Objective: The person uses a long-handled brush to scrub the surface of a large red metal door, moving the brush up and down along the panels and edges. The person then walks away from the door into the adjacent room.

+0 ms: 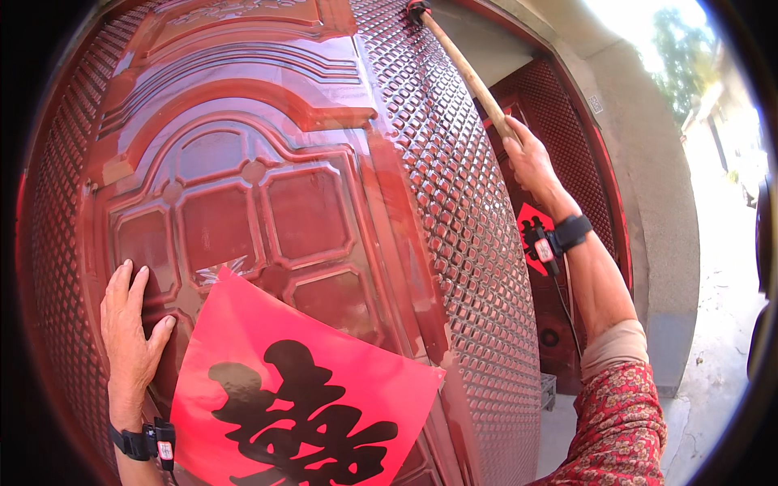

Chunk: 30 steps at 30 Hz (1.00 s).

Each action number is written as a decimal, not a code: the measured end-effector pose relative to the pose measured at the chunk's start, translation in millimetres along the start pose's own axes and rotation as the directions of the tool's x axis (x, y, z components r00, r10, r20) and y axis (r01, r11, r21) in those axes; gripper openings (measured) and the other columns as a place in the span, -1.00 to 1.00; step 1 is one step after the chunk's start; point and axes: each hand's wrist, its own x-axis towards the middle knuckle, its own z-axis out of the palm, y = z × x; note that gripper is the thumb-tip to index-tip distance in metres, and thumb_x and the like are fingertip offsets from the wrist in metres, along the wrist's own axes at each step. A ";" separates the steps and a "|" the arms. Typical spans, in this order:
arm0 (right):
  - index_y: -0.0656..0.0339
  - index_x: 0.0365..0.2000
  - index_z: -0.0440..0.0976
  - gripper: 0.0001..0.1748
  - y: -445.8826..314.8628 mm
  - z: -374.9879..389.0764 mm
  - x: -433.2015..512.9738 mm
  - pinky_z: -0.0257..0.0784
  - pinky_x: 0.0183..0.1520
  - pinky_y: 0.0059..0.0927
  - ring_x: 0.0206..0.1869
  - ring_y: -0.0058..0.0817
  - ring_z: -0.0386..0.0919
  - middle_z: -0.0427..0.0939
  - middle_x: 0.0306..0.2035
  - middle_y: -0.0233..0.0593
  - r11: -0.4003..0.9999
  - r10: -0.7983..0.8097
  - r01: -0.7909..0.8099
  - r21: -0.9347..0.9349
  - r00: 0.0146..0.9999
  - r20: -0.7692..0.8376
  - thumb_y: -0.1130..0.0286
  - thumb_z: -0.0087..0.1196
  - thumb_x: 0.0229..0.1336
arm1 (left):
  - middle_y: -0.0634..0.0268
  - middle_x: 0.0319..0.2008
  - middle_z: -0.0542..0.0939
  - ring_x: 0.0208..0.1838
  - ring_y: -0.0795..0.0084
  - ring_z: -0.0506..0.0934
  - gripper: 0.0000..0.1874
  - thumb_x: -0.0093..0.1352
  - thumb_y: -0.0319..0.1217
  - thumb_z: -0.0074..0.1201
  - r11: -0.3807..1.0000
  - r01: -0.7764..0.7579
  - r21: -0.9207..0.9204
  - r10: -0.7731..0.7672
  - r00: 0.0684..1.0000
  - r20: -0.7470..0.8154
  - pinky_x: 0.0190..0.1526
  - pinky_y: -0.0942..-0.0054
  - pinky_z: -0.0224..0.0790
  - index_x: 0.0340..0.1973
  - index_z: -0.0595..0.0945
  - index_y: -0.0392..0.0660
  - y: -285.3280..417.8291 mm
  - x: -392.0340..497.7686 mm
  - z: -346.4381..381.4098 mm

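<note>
My right hand, raised at the upper right, grips the lower part of a long wooden handle. A dark head with some red sits at the handle's far end, against the top of the door's studded metal strip. My left hand rests with fingers spread on the red panelled metal door, at lower left. Beside it a red paper sheet with black brush lettering is fixed to the door by clear tape at its top corner. Parts of the door look wet and glossy.
Right of the studded strip is an opening, with another red door leaf bearing a smaller red paper. A small grey stand is low inside. A rendered wall and a sunlit pale path lie farther right.
</note>
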 end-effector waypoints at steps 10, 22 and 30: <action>0.09 0.28 0.07 -0.40 -24.1 -21.0 -151.5 0.17 -0.75 -0.69 -0.75 -0.76 0.24 0.37 -0.56 -0.46 0.875 0.166 -0.264 0.405 0.951 0.259 0.45 -0.07 0.25 | 0.05 0.30 0.21 0.35 0.04 0.16 -0.25 0.04 -0.42 0.23 0.995 -0.095 0.011 0.095 0.995 0.012 0.30 0.16 -0.02 0.18 0.35 -0.18 -7.5 1.9 -4.5; 0.26 0.17 0.22 -0.48 -48.0 53.1 -10.3 0.38 -0.02 -0.26 -0.09 -0.11 0.50 0.50 -0.12 0.12 0.970 -0.244 0.244 0.010 0.970 -0.026 0.28 -0.10 0.24 | 0.06 0.31 0.20 0.36 0.07 0.15 -0.25 0.06 -0.41 0.25 0.997 -0.075 -0.010 0.075 0.997 -0.005 0.31 0.16 -0.03 0.19 0.35 -0.16 -6.2 -1.0 -2.5; 0.20 0.25 0.11 -0.45 24.5 -14.8 -164.3 0.27 0.17 -0.33 0.14 -0.24 0.41 0.41 0.07 0.06 0.994 -0.092 0.097 -0.048 0.992 0.083 0.42 -0.12 0.27 | 0.05 0.33 0.16 0.38 0.06 0.11 -0.25 0.08 -0.47 0.18 0.997 -0.074 0.004 0.074 0.997 -0.002 0.33 0.16 -0.07 0.22 0.31 -0.18 -5.0 -2.0 -0.5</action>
